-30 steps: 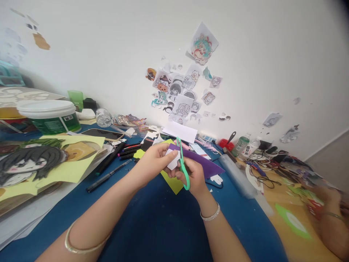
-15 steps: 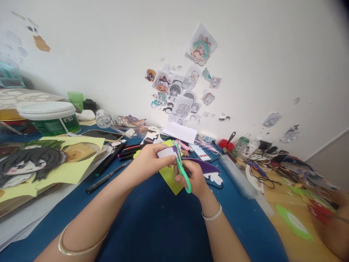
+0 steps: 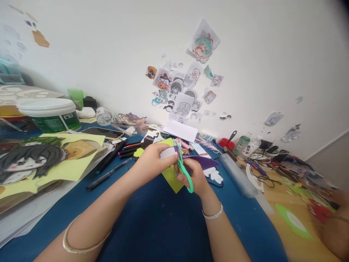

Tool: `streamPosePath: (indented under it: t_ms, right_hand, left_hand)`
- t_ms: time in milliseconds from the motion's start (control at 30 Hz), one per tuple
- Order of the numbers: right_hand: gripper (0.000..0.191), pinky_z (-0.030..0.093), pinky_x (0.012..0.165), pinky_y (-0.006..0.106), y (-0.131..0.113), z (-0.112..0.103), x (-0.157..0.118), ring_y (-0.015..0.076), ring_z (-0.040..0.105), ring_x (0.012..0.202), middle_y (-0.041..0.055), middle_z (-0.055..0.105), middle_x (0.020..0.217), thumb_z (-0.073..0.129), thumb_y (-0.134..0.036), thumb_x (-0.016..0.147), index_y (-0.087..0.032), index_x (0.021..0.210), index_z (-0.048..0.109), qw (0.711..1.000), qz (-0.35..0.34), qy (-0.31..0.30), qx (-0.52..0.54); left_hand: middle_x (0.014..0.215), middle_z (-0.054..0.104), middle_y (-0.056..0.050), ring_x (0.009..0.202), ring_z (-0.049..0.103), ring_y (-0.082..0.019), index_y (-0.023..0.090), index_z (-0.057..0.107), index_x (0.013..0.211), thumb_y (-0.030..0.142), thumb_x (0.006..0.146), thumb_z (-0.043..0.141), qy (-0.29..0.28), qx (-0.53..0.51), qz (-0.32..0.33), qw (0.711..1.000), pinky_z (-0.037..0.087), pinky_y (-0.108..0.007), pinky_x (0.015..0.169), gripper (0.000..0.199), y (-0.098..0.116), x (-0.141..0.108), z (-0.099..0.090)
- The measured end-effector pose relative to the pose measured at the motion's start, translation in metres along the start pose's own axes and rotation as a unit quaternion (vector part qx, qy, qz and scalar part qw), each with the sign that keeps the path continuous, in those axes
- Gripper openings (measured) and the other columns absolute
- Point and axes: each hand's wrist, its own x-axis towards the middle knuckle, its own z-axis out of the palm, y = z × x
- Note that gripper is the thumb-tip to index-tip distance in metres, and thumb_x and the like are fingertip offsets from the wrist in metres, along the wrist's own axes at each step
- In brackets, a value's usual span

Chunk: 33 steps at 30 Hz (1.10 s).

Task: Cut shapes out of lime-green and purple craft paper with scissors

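My left hand (image 3: 156, 160) pinches a small white piece of paper (image 3: 167, 153) at the centre. Green scissors (image 3: 187, 178) are in my right hand (image 3: 193, 174), with their blades pointing up beside my left fingertips. Purple paper (image 3: 203, 162) lies across the blades and reaches out to the right of my right hand. Below both hands, a yellow-green sheet (image 3: 174, 182) shows on the blue table cover (image 3: 163, 225). The exact spot where blades and paper meet is partly hidden by my fingers.
At left lie a drawing on yellow paper (image 3: 89, 145), a white-lidded tub (image 3: 49, 114), a phone (image 3: 102, 133) and several pens (image 3: 109, 174). To the right are a clear plastic roll (image 3: 237, 174) and bottles (image 3: 241, 143). Another person's arm (image 3: 336, 233) is at the right edge.
Both hands, the scissors and the held paper have shifted slightly right in the picture. My grip on them looks the same.
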Motion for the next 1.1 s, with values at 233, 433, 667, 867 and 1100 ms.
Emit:
streamPosePath:
  t_ms: [233,433,667,867,1100]
  right_hand:
    - [0.05,0.036,0.053,0.025,0.0012,0.0007,-0.0002,0.0125,0.042,0.056,0.0013,0.049,0.063,0.052,-0.064,0.069,-0.015,0.069,0.054,1.0,-0.012,0.006,-0.01]
    - [0.046,0.035,0.05,0.024,0.0023,0.002,-0.0016,0.0118,0.041,0.054,0.0005,0.048,0.061,0.053,-0.061,0.071,-0.015,0.072,0.056,1.0,-0.021,0.011,-0.018]
    - [0.047,0.035,0.048,0.024,0.0025,0.0038,-0.0037,0.0109,0.042,0.052,0.0,0.048,0.06,0.052,-0.06,0.072,-0.014,0.08,0.059,0.999,-0.017,0.011,-0.04]
    - [0.041,0.035,0.046,0.026,0.0031,0.0003,-0.0031,0.0137,0.048,0.053,0.0012,0.054,0.059,0.053,-0.056,0.074,-0.019,0.087,0.064,0.998,-0.018,0.017,-0.052]
    - [0.032,0.032,0.043,0.029,0.0028,-0.0007,-0.0003,0.0161,0.056,0.058,0.0039,0.059,0.056,0.051,-0.055,0.076,-0.028,0.075,0.068,0.998,-0.066,0.013,-0.015]
  left_hand:
    - [0.06,0.053,0.001,0.055,0.042,-0.011,0.013,0.065,0.072,0.037,0.069,0.051,-0.013,0.006,0.006,1.0,0.031,-0.02,0.047,0.029,-0.0008,0.0007,-0.0016]
    - [0.055,0.049,0.002,0.052,0.041,-0.01,0.013,0.063,0.065,0.036,0.069,0.051,-0.03,-0.012,0.004,0.999,0.03,-0.02,0.044,0.027,-0.0004,0.0004,-0.0047]
    - [0.063,0.058,-0.001,0.059,0.05,-0.014,0.014,0.063,0.066,0.034,0.069,0.052,-0.042,-0.055,0.004,0.998,0.036,-0.021,0.048,0.023,-0.0033,-0.0007,-0.0066]
    - [0.058,0.054,0.001,0.053,0.048,-0.011,0.014,0.059,0.065,0.028,0.069,0.052,-0.045,-0.109,-0.024,0.993,0.036,-0.02,0.046,0.017,0.0001,-0.0015,-0.007]
    - [0.063,0.059,-0.001,0.059,0.055,-0.014,0.014,0.062,0.07,0.033,0.07,0.052,-0.067,-0.089,-0.015,0.994,0.041,-0.022,0.05,0.021,-0.0032,-0.0002,-0.0031]
